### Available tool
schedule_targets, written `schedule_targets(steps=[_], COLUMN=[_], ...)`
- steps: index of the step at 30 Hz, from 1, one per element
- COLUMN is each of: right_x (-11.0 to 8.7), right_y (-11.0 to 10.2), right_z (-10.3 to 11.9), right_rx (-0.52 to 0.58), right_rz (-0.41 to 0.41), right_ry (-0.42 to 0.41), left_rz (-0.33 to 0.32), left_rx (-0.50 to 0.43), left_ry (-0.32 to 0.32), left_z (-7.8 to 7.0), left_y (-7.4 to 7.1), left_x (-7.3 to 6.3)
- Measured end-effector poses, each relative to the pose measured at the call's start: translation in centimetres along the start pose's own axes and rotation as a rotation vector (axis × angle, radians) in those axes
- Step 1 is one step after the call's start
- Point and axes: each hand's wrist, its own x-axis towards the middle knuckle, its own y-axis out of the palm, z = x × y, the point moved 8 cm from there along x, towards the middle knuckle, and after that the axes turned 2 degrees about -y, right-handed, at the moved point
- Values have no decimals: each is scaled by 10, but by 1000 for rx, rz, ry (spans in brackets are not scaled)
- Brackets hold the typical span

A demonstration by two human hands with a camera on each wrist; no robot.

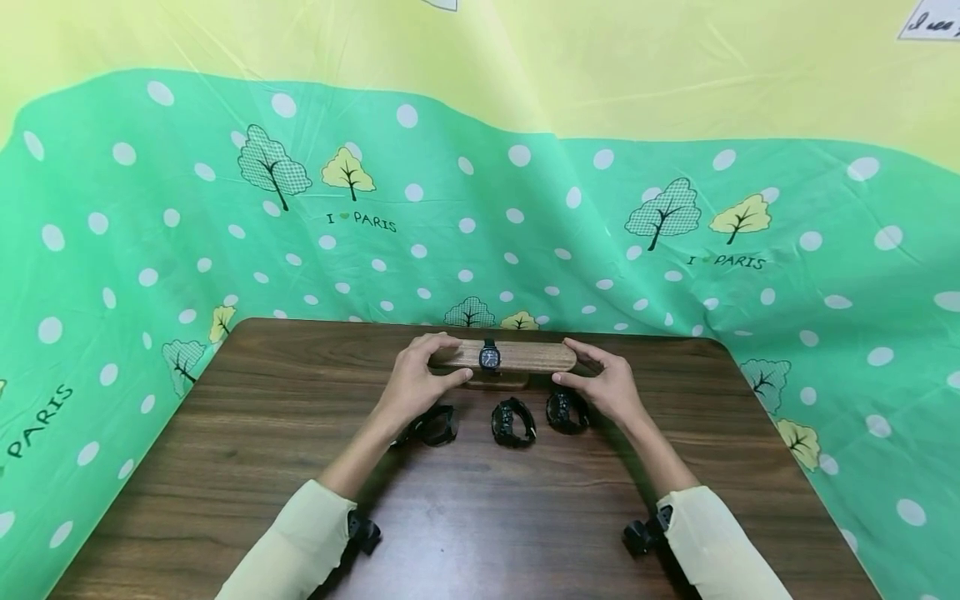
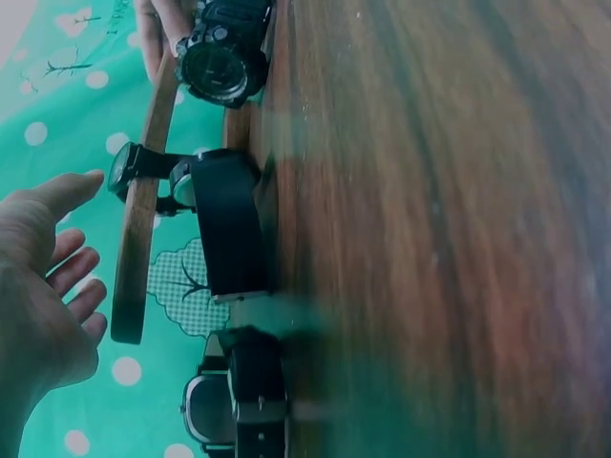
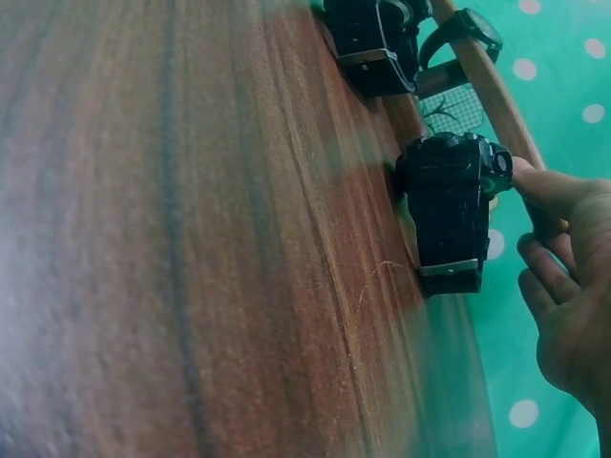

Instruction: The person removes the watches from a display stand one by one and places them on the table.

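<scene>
A wooden watch stand (image 1: 536,357) with a horizontal bar stands near the table's back edge. Round the middle of its bar is a small black-strapped wristwatch (image 1: 490,358). My left hand (image 1: 420,375) is at the bar's left end, fingers loosely bent; a gap shows between them and the bar in the left wrist view. At the other end, my right hand (image 1: 603,385) pinches the bar between thumb and fingers. Three black watches stand in front: a left watch (image 1: 440,426), partly behind my left hand, a middle watch (image 1: 513,422) and a right watch (image 1: 567,412) below my right thumb.
The dark wooden table (image 1: 480,517) reaches back to a green and yellow printed cloth (image 1: 480,192) hanging behind it. Small black cameras, a left one (image 1: 364,533) and a right one (image 1: 643,536), are strapped at the wrists by the pale sleeves.
</scene>
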Motion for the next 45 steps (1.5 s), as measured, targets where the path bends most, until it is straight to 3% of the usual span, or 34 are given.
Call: schedule_targets(steps=[21, 26, 30, 33, 36, 41, 45], right_x=[0, 0, 0, 1, 1, 2, 2], right_y=[1, 0, 0, 1, 1, 0, 1], right_z=[2, 1, 1, 0, 0, -1, -2], right_rx=[12, 14, 14, 14, 6, -10, -11], right_rz=[-2, 0, -1, 2, -1, -8, -7], right_ry=[12, 15, 13, 16, 13, 9, 14], left_rz=[15, 8, 5, -8, -18, -61, -111], left_rx=[19, 36, 77, 111, 122, 83, 55], left_ry=[-3, 12, 62, 106, 105, 86, 117], left_z=[-6, -7, -10, -13, -15, -14, -6], left_y=[25, 29, 33, 35, 35, 37, 40], left_x=[5, 7, 9, 10, 10, 8, 9])
